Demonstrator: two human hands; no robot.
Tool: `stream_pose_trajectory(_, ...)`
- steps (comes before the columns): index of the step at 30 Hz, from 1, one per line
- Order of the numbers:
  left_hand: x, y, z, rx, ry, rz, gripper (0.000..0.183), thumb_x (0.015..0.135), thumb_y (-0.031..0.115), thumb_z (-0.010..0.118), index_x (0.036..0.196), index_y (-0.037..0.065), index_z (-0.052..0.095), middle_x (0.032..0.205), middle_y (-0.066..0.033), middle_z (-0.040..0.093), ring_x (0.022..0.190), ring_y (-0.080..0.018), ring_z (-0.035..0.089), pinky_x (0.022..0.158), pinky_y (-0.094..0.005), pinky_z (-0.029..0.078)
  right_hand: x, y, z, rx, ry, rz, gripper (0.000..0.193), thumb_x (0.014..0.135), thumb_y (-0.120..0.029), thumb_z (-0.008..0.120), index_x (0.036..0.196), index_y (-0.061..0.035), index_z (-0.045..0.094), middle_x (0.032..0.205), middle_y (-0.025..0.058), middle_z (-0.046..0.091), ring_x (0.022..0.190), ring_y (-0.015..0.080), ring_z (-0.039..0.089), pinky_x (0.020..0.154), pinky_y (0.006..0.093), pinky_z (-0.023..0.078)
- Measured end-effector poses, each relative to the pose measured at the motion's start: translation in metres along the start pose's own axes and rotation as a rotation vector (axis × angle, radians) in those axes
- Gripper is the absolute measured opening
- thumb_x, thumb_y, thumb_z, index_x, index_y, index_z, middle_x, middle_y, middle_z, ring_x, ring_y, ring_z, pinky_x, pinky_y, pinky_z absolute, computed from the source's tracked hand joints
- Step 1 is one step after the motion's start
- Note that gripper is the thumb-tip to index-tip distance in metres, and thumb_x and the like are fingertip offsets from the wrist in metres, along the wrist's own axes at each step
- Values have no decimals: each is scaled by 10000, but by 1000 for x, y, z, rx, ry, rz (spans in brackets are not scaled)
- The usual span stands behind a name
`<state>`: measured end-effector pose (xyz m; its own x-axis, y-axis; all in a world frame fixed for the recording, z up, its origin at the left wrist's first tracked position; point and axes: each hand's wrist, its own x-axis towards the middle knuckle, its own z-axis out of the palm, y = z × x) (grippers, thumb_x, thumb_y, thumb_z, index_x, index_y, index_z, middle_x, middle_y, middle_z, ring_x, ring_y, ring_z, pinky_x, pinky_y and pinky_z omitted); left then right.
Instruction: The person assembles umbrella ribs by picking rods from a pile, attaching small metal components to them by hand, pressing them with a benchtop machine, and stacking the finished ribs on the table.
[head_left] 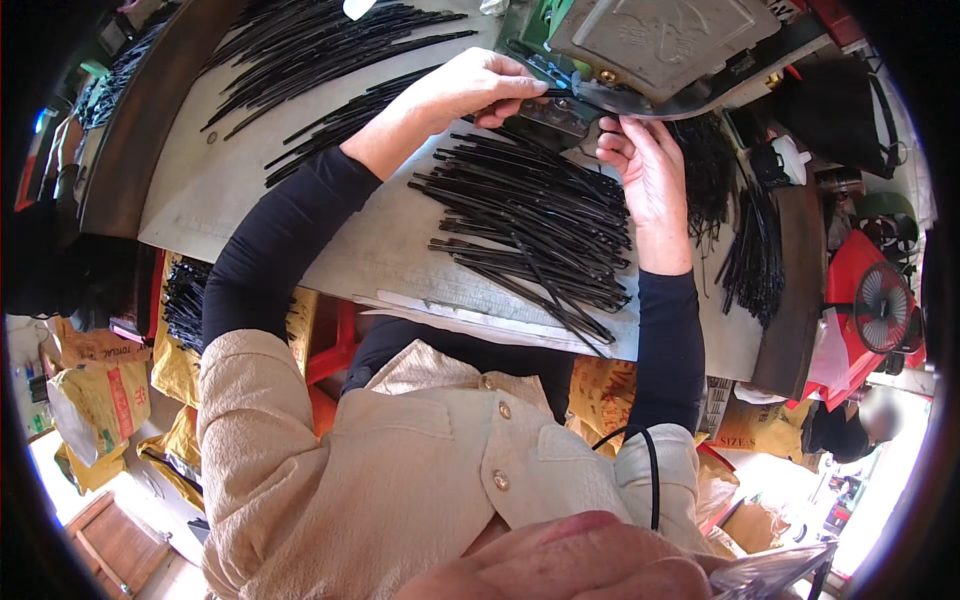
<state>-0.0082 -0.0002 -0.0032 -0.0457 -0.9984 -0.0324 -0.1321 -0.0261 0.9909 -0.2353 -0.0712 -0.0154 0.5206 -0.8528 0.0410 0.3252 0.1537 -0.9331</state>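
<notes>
At the machine (660, 45) on the table's far side, my left hand (465, 92) is closed in a pinch on a thin black strip (556, 93). The strip's far end goes in among the machine's small metal parts. Just right of there, my right hand (652, 172) has thumb and forefinger pressed together below the machine's curved metal edge (640, 104). What lies between those fingertips is too small to tell. Between my forearms a heap of thin black strips (530, 215) lies on the pale table (370, 245).
More black strips lie in bundles at the far left (310, 55) and right (755, 255). A small fan (883, 306) stands by a red surface at the right. Yellow sacks (100, 405) are below the table's left side. Wooden edging (150, 120) borders the table.
</notes>
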Motion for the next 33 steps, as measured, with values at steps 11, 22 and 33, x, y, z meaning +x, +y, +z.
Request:
stream_pose_trajectory(11, 1, -1, 2, -3, -9, -25, 291, 851, 284, 612, 870, -4, 645, 508, 28, 432, 417, -54, 381, 410, -203, 301, -2, 0, 1, -51, 13, 13, 223, 878, -119, 566, 1040, 31, 539, 885, 170, 624, 703, 194, 646, 617, 286, 556)
stream_pose_trajectory(22, -1, 5, 2, 82, 3, -46, 345, 834, 303, 633, 927, -28, 652, 450, 37, 384, 381, -59, 344, 392, -218, 283, 1, 1, -8, 84, -42, 107, 201, 888, -105, 539, 1029, 37, 535, 898, 187, 625, 698, 208, 650, 614, 281, 560)
stream_pose_trajectory(33, -16, 10, 8, 287, -147, 119, 389, 868, 371, 571, 876, -8, 659, 469, 44, 414, 400, -27, 392, 381, -179, 294, 1, -22, -28, -176, 54, -120, 323, 905, -208, 508, 1118, 34, 501, 959, 168, 616, 804, 221, 634, 656, 287, 530)
